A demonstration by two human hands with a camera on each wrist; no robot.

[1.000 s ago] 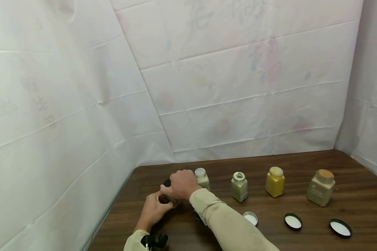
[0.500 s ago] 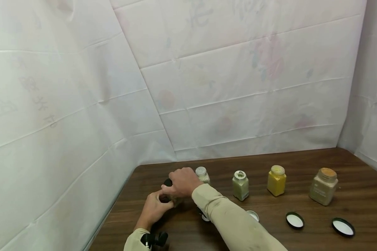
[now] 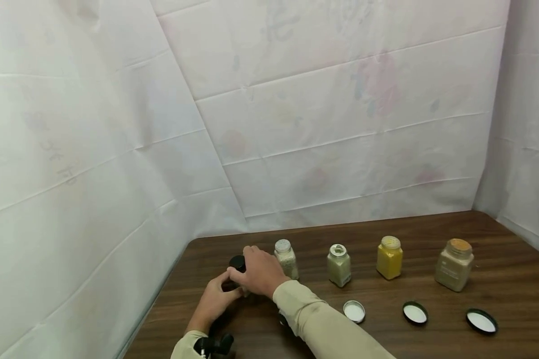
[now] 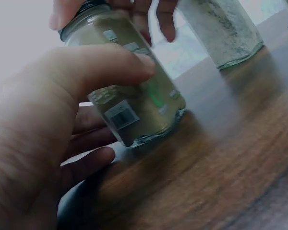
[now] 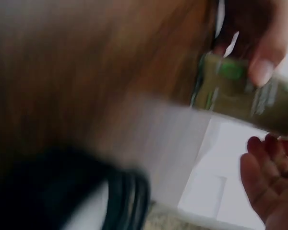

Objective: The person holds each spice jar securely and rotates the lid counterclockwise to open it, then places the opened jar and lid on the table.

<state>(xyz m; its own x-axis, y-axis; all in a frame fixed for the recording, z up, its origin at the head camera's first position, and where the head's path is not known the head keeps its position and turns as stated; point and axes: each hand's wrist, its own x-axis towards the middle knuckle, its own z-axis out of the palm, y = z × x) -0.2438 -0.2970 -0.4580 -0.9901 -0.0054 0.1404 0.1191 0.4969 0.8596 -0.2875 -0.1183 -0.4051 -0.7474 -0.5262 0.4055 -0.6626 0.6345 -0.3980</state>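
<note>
My left hand (image 3: 213,301) grips a square glass jar (image 4: 139,103) of tan-brown powder around its body. Its thumb lies across the front, over the label. Close over the wooden table, the jar's base shows beside the fingers, and the jar leans in the left wrist view. A black lid (image 3: 237,262) tops the jar. From the right, my right hand (image 3: 262,271) holds that lid, thumb on the near side and fingers beyond it. Most of the jar is hidden behind both hands in the head view, while the right wrist view shows its labelled side.
Right of my hands stand a jar (image 3: 286,259) with pale contents, a green one (image 3: 339,269), a yellow one (image 3: 390,260) and an orange-topped one (image 3: 453,269). Upturned lids (image 3: 354,311) lie before them on the table (image 3: 386,344). White sheeting (image 3: 341,149) rises behind.
My right hand has turned slightly on the lid, baring more of its black top. The left hand keeps its grip on the jar. The head view has shifted a little.
</note>
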